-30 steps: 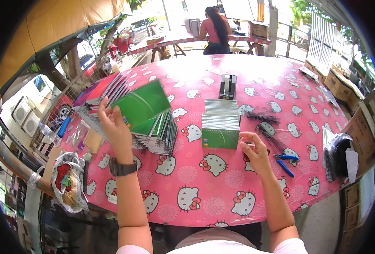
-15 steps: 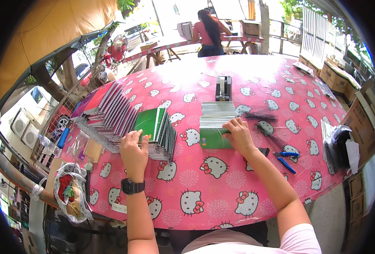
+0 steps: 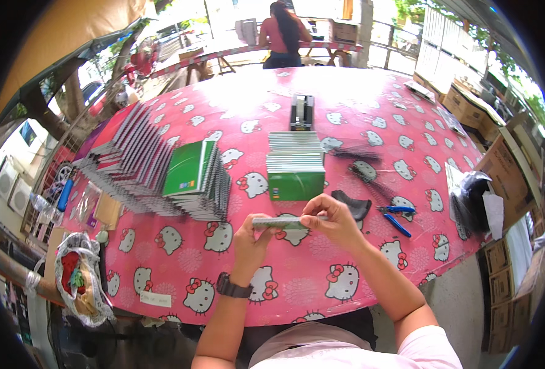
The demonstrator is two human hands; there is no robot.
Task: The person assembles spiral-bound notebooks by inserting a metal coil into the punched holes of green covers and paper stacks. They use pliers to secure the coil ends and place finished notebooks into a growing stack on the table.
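Observation:
Above the near middle of the table, both my hands hold a thin notebook (image 3: 277, 223), seen nearly edge-on with its pale page edges showing. My left hand (image 3: 251, 241) is closed on its left end. My right hand (image 3: 334, 222) pinches its right end between thumb and fingers. Just beyond lies a leaning row of notebooks with a green cover (image 3: 296, 186) in front. Left of my hands stand spiral-bound notebooks, a green one (image 3: 185, 169) on top.
Red and purple spiral notebooks (image 3: 115, 138) are piled at left. Blue-handled cutters (image 3: 395, 220), loose black coils (image 3: 371, 171) and a curved black piece (image 3: 353, 208) lie at right. A black-framed holder (image 3: 302, 114) stands behind the row. Another person (image 3: 281, 37) is at a far table.
My right hand has taken a notebook from the centre row and brought it nearer. My left hand has left the green spiral stack and joined it. The view has shifted slightly.

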